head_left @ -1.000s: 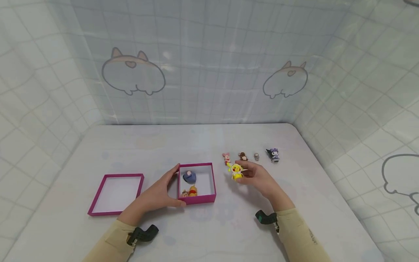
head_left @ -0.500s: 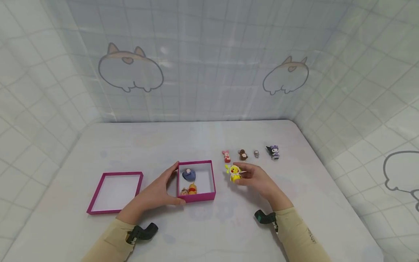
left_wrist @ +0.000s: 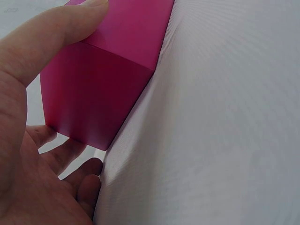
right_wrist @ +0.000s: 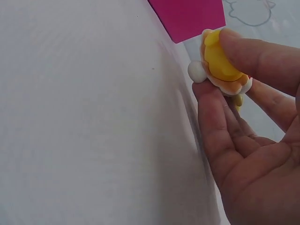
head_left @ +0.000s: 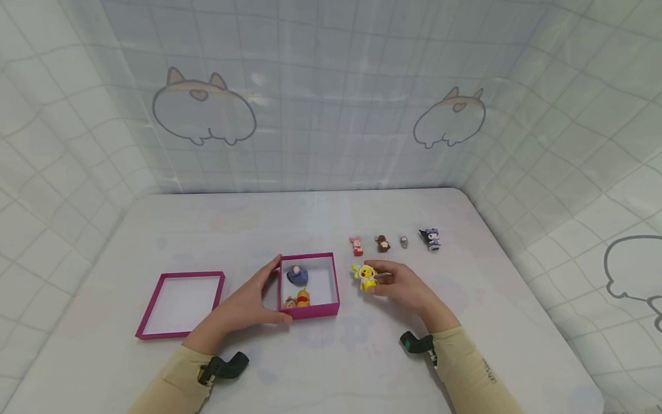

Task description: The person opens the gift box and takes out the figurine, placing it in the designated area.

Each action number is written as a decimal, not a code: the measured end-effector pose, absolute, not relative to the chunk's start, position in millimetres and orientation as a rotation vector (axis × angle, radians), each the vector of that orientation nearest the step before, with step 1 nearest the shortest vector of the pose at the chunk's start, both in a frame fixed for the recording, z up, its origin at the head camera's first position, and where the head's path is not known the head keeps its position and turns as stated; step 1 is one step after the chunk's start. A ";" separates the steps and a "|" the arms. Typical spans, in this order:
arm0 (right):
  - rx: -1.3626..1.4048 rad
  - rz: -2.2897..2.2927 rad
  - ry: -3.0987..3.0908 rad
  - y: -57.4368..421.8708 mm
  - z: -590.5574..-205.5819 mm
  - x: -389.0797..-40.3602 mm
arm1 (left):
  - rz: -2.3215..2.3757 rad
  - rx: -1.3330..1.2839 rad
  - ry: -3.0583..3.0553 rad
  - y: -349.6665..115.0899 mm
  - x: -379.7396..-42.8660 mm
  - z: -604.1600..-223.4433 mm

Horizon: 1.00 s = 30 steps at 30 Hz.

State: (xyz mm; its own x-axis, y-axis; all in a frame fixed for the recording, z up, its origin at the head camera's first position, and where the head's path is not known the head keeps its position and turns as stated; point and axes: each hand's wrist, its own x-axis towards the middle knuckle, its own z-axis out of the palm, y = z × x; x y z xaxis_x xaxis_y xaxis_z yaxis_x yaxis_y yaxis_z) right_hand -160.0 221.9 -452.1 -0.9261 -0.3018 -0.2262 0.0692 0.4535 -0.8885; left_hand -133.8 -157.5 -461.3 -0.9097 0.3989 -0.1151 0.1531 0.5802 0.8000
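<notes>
My right hand [head_left: 405, 287] pinches a yellow figurine with a white hood [head_left: 367, 277] between thumb and fingers, just right of the box. In the right wrist view the thumb lies on the yellow figurine [right_wrist: 220, 58], and a white ball on it shows beside the fingers. The left hand [head_left: 248, 302] grips the left side of a magenta open-topped box [head_left: 310, 311], thumb at the front and fingers behind. The left wrist view shows the box [left_wrist: 93, 93] standing on the table. Inside it lie a blue-grey figurine [head_left: 297, 275], a yellow bear figurine in red [head_left: 303, 298] and a small brownish figurine [head_left: 290, 302].
Behind the right hand stand a pink figurine [head_left: 356, 246], a brown one [head_left: 383, 244], a tiny grey one [head_left: 404, 241] and a purple-black one [head_left: 431, 238]. A magenta-rimmed box lid [head_left: 181, 303] lies at the left. Patterned curtain walls [head_left: 320, 115] surround the table [head_left: 233, 224].
My right hand has moved slightly left and lower in view with the yellow figurine, away from the row behind. The left hand stays on the box. The head view has shifted slightly.
</notes>
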 end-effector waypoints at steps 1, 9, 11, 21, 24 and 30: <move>-0.201 -1.449 2.364 221.4 -451.9 -159.6 | 1.240 0.452 2.531 -157.5 -133.9 -461.6; -0.179 -1.401 2.377 220.0 -452.1 -158.9 | 1.225 0.450 2.536 -157.8 -134.2 -461.2; -0.170 -1.399 2.373 219.8 -452.4 -158.7 | 1.223 0.451 2.536 -157.8 -134.1 -461.0; -0.192 -1.393 2.361 220.2 -456.6 -158.7 | 1.225 0.449 2.531 -157.2 -133.7 -460.5; -0.176 -1.360 2.375 219.6 -456.6 -158.0 | 1.226 0.451 2.533 -157.3 -133.7 -460.6; -0.134 -1.285 2.403 218.0 -454.0 -156.2 | 1.227 0.455 2.537 -157.2 -133.9 -461.1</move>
